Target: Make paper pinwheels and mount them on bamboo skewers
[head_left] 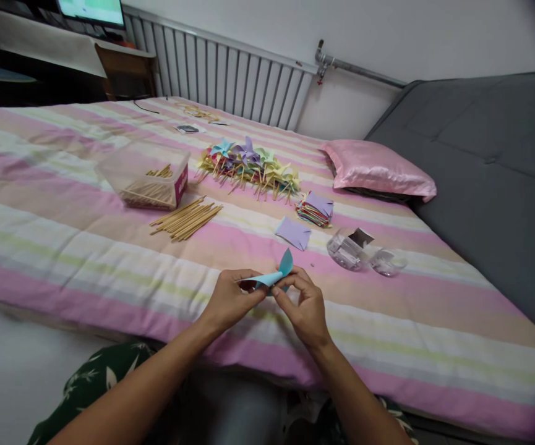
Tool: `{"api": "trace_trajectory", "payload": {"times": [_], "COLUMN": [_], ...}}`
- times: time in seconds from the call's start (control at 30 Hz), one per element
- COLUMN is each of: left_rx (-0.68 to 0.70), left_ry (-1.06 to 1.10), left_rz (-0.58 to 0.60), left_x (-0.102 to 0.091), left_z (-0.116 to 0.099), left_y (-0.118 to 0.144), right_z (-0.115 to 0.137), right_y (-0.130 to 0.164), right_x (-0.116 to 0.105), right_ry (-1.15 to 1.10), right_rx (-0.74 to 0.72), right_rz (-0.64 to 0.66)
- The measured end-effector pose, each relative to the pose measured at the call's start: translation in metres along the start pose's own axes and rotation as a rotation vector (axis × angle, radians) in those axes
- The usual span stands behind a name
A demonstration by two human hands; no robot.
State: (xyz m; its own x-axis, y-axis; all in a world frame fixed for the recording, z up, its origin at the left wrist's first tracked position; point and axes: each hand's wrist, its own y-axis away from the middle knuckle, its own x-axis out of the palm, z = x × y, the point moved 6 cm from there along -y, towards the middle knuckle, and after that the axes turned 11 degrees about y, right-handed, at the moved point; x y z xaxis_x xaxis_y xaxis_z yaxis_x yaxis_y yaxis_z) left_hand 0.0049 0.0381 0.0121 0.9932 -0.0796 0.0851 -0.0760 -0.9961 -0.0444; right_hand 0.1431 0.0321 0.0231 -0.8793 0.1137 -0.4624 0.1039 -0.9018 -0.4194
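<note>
Both hands meet over the near edge of the bed around a light-blue paper pinwheel [271, 278] with curled blades. My left hand [232, 298] pinches it from the left side. On the right, my right hand [305, 307] has thumb and fingers closed on its lower right part; the exact grip point is partly hidden. Just beyond lies a lilac paper square [294, 233] with cut corners. Behind that sits a stack of coloured paper squares [316, 209]. Finished pinwheels [248, 162] on sticks are heaped farther back.
Loose wooden sticks [187, 219] lie left of the hands, beside a clear plastic box [144, 179] holding more sticks. To the right are an open clear container [347, 250] and its rounded part [388, 262]. A pink pillow [381, 165] rests near the grey headboard [480, 142].
</note>
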Motion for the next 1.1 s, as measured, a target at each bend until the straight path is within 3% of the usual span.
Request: {"api": "trace_trajectory", "payload": {"times": [0.7, 1.1], "left_rx": [-0.015, -0.087], "left_ry": [0.002, 0.082], "left_rz": [-0.038, -0.024], "left_x": [0.001, -0.002], "left_z": [0.0, 0.013], "left_y": [-0.001, -0.003], "right_z": [-0.003, 0.0], "right_y": [0.002, 0.003], "right_x": [-0.002, -0.003], "right_ry": [0.085, 0.094], "right_rx": [0.075, 0.046], "right_rz": [-0.036, -0.036]}}
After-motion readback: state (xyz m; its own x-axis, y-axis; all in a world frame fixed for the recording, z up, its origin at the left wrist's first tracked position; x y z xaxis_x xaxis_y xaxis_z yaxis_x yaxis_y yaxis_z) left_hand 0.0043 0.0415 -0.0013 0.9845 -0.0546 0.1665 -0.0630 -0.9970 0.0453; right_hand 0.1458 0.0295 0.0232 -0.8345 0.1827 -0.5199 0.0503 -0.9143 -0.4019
